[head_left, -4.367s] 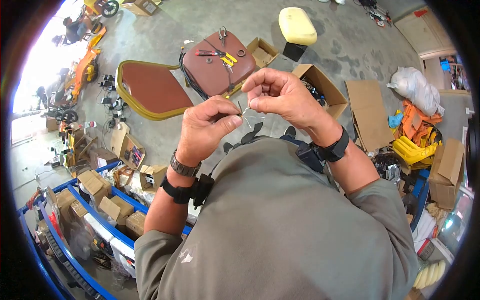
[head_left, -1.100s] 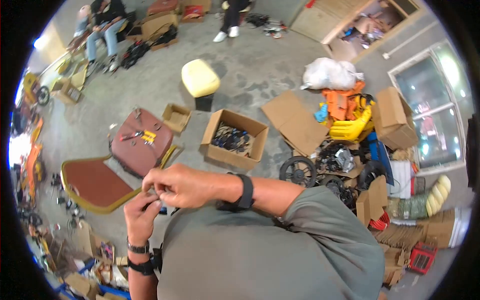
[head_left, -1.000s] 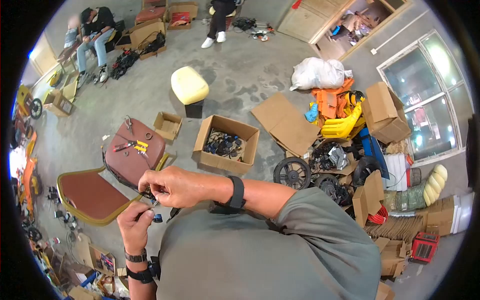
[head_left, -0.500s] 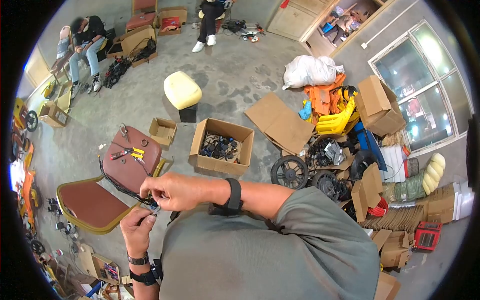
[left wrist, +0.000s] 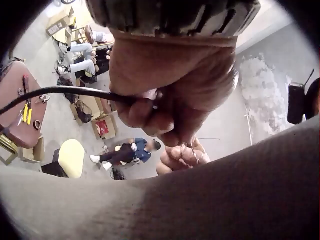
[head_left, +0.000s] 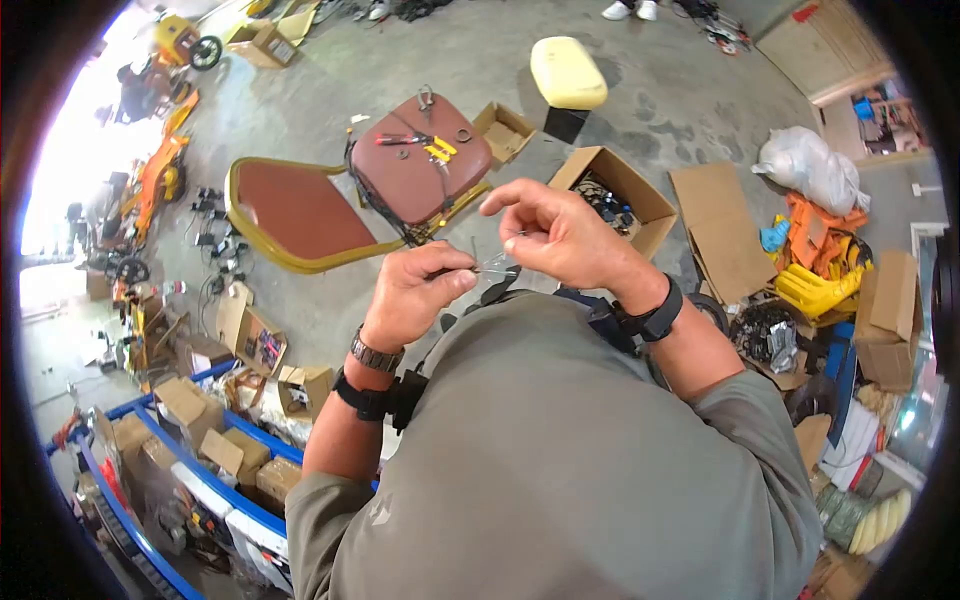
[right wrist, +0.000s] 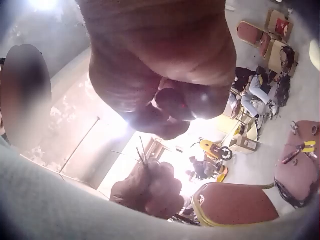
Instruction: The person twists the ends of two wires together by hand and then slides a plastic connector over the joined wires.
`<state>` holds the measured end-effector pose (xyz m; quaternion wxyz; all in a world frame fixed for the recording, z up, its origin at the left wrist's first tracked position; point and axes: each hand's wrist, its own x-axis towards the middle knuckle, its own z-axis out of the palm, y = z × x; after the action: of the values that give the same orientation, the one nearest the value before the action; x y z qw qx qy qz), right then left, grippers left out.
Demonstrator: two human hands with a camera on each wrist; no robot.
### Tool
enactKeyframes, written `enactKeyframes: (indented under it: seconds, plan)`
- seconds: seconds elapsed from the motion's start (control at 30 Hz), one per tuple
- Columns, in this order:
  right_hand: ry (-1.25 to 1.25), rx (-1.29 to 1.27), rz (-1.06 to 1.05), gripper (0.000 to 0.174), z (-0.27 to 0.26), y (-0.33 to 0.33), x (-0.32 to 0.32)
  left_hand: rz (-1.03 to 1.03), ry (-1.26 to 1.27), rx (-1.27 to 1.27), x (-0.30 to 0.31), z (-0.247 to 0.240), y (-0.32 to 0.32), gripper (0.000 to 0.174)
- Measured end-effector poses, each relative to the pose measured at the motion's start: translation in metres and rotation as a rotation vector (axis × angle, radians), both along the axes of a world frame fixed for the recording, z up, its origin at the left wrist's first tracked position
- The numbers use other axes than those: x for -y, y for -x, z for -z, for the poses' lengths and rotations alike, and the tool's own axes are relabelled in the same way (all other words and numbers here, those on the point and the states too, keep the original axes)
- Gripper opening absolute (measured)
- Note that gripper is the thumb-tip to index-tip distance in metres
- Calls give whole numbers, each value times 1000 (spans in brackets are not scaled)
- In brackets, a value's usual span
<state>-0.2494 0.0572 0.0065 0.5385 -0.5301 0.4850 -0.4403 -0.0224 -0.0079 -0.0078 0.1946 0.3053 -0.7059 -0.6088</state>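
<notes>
My left hand (head_left: 412, 292) grips a black cable (left wrist: 65, 91) that runs into its curled fingers in the left wrist view. Thin bare wires (head_left: 496, 268) fan out past its thumb and forefinger. Just to their right, my right hand (head_left: 568, 238) has thumb and fingertips drawn together, pinching at a strand. Seen from the left wrist, the right hand (left wrist: 182, 157) sits right behind a thin wire. Several wire ends (right wrist: 142, 154) stick up from the left hand (right wrist: 150, 190) in the right wrist view.
Ahead, a chair's brown seat (head_left: 405, 180) bears yellow-handled pliers (head_left: 440, 150), other tools and rings, with black cable along its edge. Cardboard boxes (head_left: 650, 210) stand beyond. A blue-railed rack (head_left: 215, 470) of boxes is at my left; yellow and orange parts (head_left: 815, 290) lie at right.
The head view has swung to the left, so the chair shows further right. My right hand has moved from above the left hand to its right side, and the wires between them show.
</notes>
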Motion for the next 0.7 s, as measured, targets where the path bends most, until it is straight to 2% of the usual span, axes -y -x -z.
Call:
enactKeyframes:
  seconds: [0.13,0.23,0.37,0.57,0.7]
  plan:
    - [-61,100,110,28,5,-2,0,-33,-83,2,-1,-1,-3,9]
    - [-16,120,164,28,10,2,4,-62,-103,11,-1,-2,-6,9]
    - [-50,203,162,25,9,2,5,-93,-164,-41,0,-2,-8,9]
    - [-141,182,79,23,4,-2,9,-87,-249,-115,4,2,-8,9]
    - [-199,241,-94,25,4,0,9,-89,-291,-115,5,-2,-7,9]
